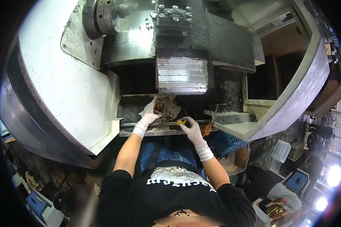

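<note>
Inside an open lathe, my gloved left hand [150, 112] grips a small hollow metal piece [160, 107] with something orange in it, above the chip-covered front ledge [172, 111]. My gloved right hand [191, 129] is closed on a small yellow-handled tool [181, 122], a little to the right and lower. An orange cloth-like item [206, 129] lies beside it, near an upright thin metal rod [215, 113]. Above both hands is the slide with ribbed metal covers [182, 75].
The chuck [102, 17] is at upper left. Curved white housing panels [64, 90] and an open door [284, 113] flank the opening. A blue crate [229, 145] stands below right. At lower right, a co-worker [282, 198] is by another bench.
</note>
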`<state>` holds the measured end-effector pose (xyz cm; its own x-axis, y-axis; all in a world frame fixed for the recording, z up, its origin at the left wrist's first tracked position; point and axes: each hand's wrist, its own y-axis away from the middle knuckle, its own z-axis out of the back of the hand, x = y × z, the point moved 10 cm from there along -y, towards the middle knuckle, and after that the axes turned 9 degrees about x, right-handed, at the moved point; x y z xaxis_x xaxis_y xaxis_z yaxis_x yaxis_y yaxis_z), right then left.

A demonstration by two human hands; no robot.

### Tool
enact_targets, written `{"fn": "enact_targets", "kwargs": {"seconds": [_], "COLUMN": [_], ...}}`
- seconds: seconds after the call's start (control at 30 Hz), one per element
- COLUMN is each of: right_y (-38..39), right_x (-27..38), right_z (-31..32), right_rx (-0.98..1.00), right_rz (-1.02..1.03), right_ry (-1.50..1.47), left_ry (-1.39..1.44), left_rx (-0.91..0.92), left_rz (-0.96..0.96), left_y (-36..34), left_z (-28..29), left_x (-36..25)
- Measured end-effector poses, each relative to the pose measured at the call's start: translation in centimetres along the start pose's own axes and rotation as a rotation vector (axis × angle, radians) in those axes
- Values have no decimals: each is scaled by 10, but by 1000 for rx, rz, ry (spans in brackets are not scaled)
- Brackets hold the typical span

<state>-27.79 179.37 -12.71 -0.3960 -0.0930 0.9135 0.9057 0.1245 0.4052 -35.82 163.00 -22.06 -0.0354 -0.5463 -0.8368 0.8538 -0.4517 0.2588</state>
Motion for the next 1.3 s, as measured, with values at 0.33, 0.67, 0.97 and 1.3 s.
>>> {"fn": "enact_targets", "kwargs": {"seconds": [0.33, 0.67, 0.97, 1.3], "right_y": [-39, 8, -11, -11], "right_x": [42, 131, 94, 100], "right_z": [-40, -85, -97, -89], "right_rx": [195, 180, 486, 352], "right_rz": [177, 661, 372, 317], "right_ry": [523, 1057, 1212, 1128], "left_ry": [-164, -250, -469, -506], "left_rx": [-286, -515, -358, -443], "left_rz": [-260, -294, -370, -398], "left_y": [35, 70, 72, 82], "left_z": [39, 88, 69, 70], "left_x": [-76, -130, -157, -171]}}
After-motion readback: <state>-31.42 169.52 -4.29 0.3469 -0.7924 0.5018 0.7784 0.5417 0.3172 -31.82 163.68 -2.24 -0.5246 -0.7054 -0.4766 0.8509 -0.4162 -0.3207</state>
